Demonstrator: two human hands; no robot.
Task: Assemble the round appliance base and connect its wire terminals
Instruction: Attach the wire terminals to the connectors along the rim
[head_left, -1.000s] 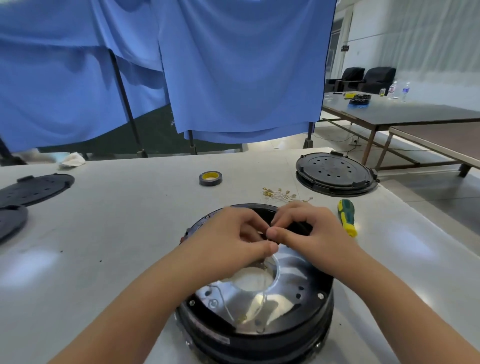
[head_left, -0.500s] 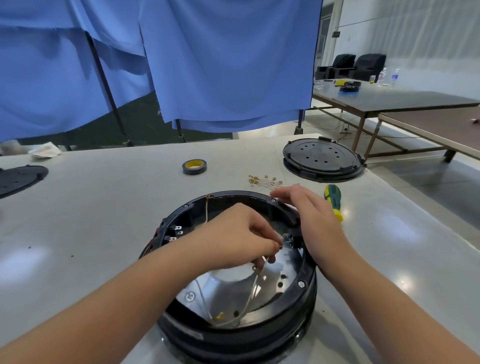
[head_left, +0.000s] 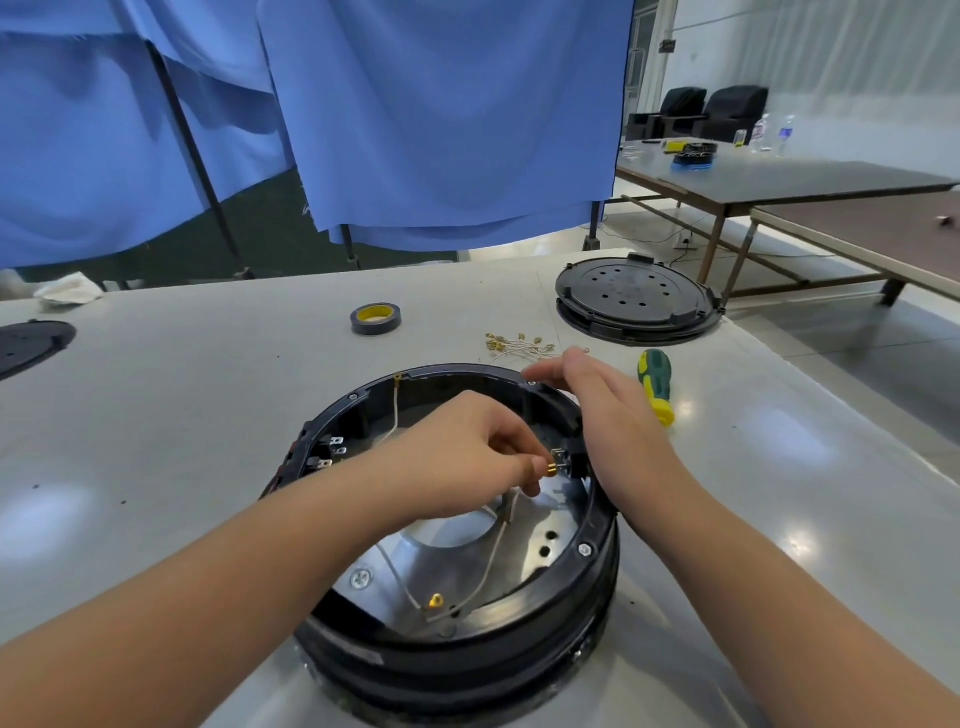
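Note:
A round black appliance base (head_left: 587, 566) with a shiny metal plate inside stands on the grey table in front of me. My left hand (head_left: 467, 452) reaches into it and pinches a brass wire terminal (head_left: 550, 469) against a small connector block (head_left: 563, 460) on the inner right wall. A thin white wire (head_left: 491, 551) runs from it down to another brass terminal (head_left: 435, 601) on the plate. My right hand (head_left: 608, 410) rests flat on the base's right rim, fingers together and stretched, holding nothing.
A green-and-yellow screwdriver (head_left: 655, 385) lies just right of my right hand. Several loose terminal wires (head_left: 519, 345) lie behind the base, a roll of tape (head_left: 375, 318) beyond. Black round covers sit at the far right (head_left: 636, 299) and left edge (head_left: 31, 345).
Both hands were pinched together over the base. They have separated: the right moved to the right rim, and the left brought the terminal to the connector block on the inner wall.

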